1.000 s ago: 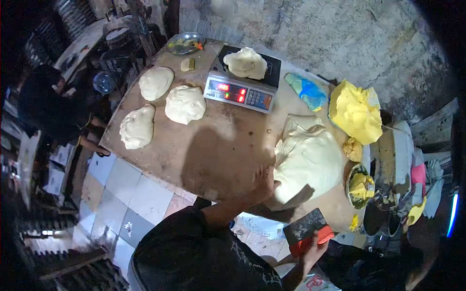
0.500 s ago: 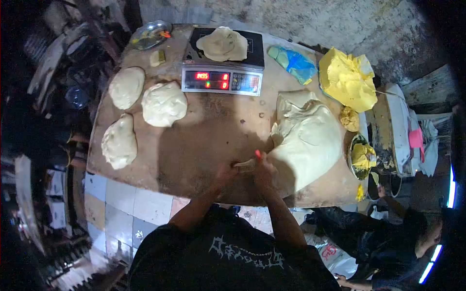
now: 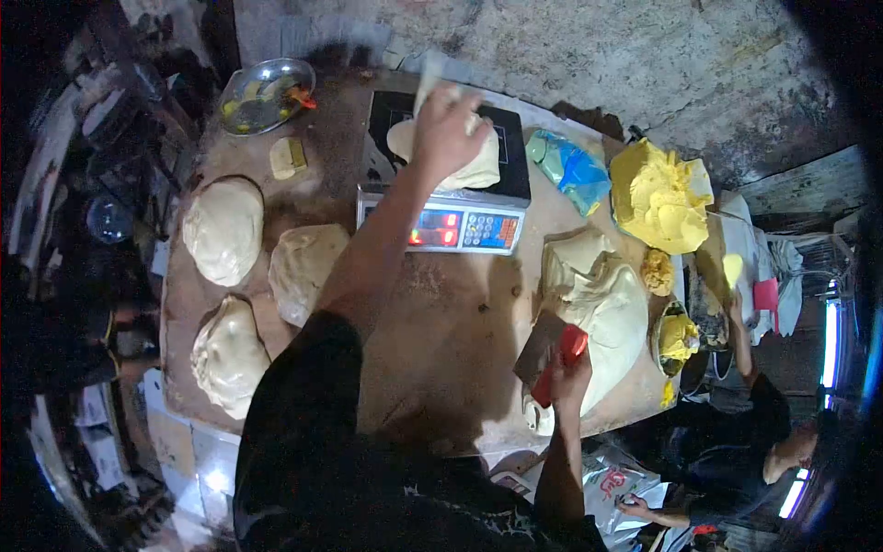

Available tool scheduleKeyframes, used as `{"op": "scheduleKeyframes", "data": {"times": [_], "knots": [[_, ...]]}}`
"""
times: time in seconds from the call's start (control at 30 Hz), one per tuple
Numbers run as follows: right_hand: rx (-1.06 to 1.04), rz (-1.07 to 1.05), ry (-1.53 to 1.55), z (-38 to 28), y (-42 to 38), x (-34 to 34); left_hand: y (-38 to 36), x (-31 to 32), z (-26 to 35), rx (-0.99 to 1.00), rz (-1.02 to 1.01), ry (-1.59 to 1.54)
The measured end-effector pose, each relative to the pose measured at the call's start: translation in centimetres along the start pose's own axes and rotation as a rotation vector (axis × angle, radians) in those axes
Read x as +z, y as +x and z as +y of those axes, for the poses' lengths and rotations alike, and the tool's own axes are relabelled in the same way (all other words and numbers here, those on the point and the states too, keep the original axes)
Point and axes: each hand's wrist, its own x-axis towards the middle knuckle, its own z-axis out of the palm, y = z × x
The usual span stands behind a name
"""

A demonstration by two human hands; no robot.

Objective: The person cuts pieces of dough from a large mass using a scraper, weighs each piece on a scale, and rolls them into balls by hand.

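Note:
My left hand [image 3: 449,133] reaches over the scale [image 3: 460,227], its fingers closed around a blurred piece of dough [image 3: 430,81] that sticks up past them. Beneath it, a lump of dough [image 3: 478,170] lies on the scale's black platform, partly covered by the hand. My right hand [image 3: 572,377] grips the red handle of a dough scraper [image 3: 543,345]. The scraper's flat blade is beside the big mass of dough [image 3: 607,317], overlapping its left edge. My left forearm hides part of the scale's red display.
Three dough portions [image 3: 223,230] lie on the table's left side. A metal plate [image 3: 267,97] and a small block [image 3: 288,158] are behind them. At right are a blue bag [image 3: 575,175], a yellow fat block [image 3: 662,198] and a bowl [image 3: 676,339]. A co-worker's arm [image 3: 743,340] holds a yellow-tipped tool.
My left hand has moved from the table's front edge up to the scale with a piece of dough. My right hand has shifted right with the scraper. The view has also shifted.

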Motion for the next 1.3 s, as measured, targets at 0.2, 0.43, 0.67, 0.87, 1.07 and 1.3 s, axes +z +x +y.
{"op": "scheduleKeyframes", "data": {"times": [0.2,0.43,0.67,0.87,1.07,1.3], "knots": [[0.152,-0.01,0.148,1.0,-0.7,-1.7,3.6,5.0,3.5,-0.148,-0.876,0.058],[0.103,0.012,0.075,3.0,-3.0,-8.1,15.9,-3.3,3.9,-0.936,-0.2,-1.355],[0.221,0.352,0.508,5.0,-9.1,-16.3,-1.9,-4.6,12.0,-0.32,-0.058,-2.487],[0.109,0.419,0.41,11.8,-12.5,-23.7,-42.8,9.6,25.1,-1.165,-0.233,-1.607],[0.113,0.226,0.296,17.2,-14.2,-25.8,-40.0,3.2,38.0,-0.289,-0.481,0.009],[-0.294,-0.021,0.311,14.9,-13.1,-19.7,-43.9,7.6,30.7,-0.21,-0.634,-0.084]]}}
